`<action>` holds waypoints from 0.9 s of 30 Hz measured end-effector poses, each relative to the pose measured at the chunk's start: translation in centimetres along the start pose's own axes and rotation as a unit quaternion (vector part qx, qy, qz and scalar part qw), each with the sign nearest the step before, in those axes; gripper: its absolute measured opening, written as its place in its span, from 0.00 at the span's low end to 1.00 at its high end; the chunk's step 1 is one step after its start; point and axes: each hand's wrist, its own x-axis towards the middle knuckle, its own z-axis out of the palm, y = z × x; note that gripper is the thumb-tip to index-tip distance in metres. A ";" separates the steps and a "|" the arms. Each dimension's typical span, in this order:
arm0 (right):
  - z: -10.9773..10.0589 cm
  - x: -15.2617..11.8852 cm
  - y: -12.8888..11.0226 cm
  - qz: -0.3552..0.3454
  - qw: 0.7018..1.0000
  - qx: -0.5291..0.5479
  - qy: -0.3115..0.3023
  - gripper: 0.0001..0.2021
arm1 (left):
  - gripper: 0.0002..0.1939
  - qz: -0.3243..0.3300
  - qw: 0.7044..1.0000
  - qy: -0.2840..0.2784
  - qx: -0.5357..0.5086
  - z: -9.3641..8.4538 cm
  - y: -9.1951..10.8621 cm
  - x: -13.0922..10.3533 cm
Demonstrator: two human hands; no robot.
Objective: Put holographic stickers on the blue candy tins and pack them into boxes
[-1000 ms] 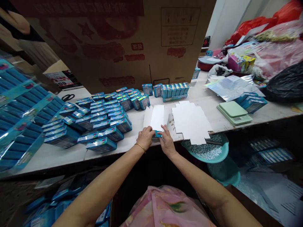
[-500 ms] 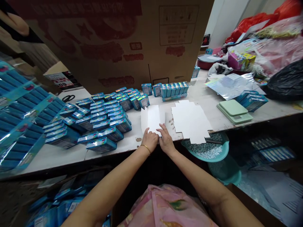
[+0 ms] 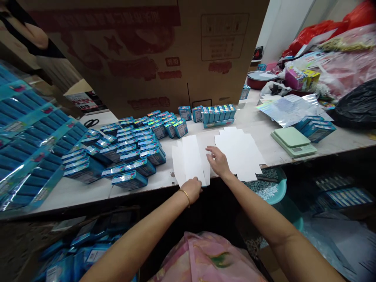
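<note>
A creased white card box blank [image 3: 192, 154] lies at the table's front edge with its side flaps partly raised. My left hand [image 3: 192, 190] is closed on its near end, thumb and fingers pinching the card. Just right of that blank, my right hand [image 3: 217, 160] hovers with fingers apart and slightly bent, holding nothing. A second white card blank [image 3: 239, 152] lies flat beside it, its near flap jutting over the table edge. To the left stand several small blue boxes [image 3: 129, 180] in close rows.
Behind rises a large cardboard carton [image 3: 152, 55], with a filled blue display tray [image 3: 219, 117] before it. A green scale [image 3: 293, 141] is at right. Below the edge sits a turquoise basin [image 3: 280, 188] of small pale pieces. Scissors [image 3: 91, 123] lie at left; a person [image 3: 38, 37] is behind.
My right hand has come off the creased blank and moved right and up, fingers spreading. The blank has shifted toward me and opened wider, my left hand still on its near end.
</note>
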 end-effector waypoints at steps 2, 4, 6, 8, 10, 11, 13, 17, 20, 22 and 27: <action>0.2 2.9 0.2 0.017 0.997 -0.077 -0.011 0.16 | 0.14 0.022 0.998 0.065 -0.012 -0.2 0.0 -1.4; 0.6 5.8 0.5 0.058 0.987 -0.150 -0.025 0.21 | 0.16 0.021 0.985 0.171 -0.031 -1.1 -1.3 -1.9; 1.1 8.2 1.0 0.124 0.971 -0.196 -0.065 0.24 | 0.18 -0.028 0.961 0.269 -0.049 -2.6 -3.9 -1.1; 1.6 9.8 1.6 0.180 0.954 -0.205 -0.126 0.23 | 0.22 -0.102 0.940 0.316 -0.079 -4.2 -7.1 0.7; 2.0 10.2 1.9 0.200 0.945 -0.193 -0.174 0.21 | 0.23 -0.169 0.931 0.291 -0.144 -5.5 -10.0 3.0; 2.3 10.0 2.0 0.196 0.945 -0.185 -0.183 0.22 | 0.24 -0.198 0.925 0.265 -0.187 -5.8 -11.1 4.1; 3.0 8.5 2.0 0.173 0.951 -0.171 -0.190 0.25 | 0.24 -0.235 0.910 0.219 -0.260 -5.6 -12.6 5.6; 4.5 3.5 1.6 0.141 0.971 -0.077 -0.178 0.29 | 0.19 -0.250 0.897 0.200 -0.304 -2.7 -12.8 5.0; 4.7 -0.1 1.2 0.183 0.966 0.031 -0.179 0.29 | 0.19 -0.225 0.889 0.222 -0.331 -0.1 -11.9 2.2; 4.4 -1.7 0.7 0.163 0.965 0.064 -0.197 0.27 | 0.19 -0.187 0.880 0.258 -0.354 1.2 -11.4 0.3; 3.8 -2.6 -1.5 0.058 0.964 -0.026 -0.260 0.20 | 0.17 -0.127 0.888 0.280 -0.342 2.1 -10.4 -1.7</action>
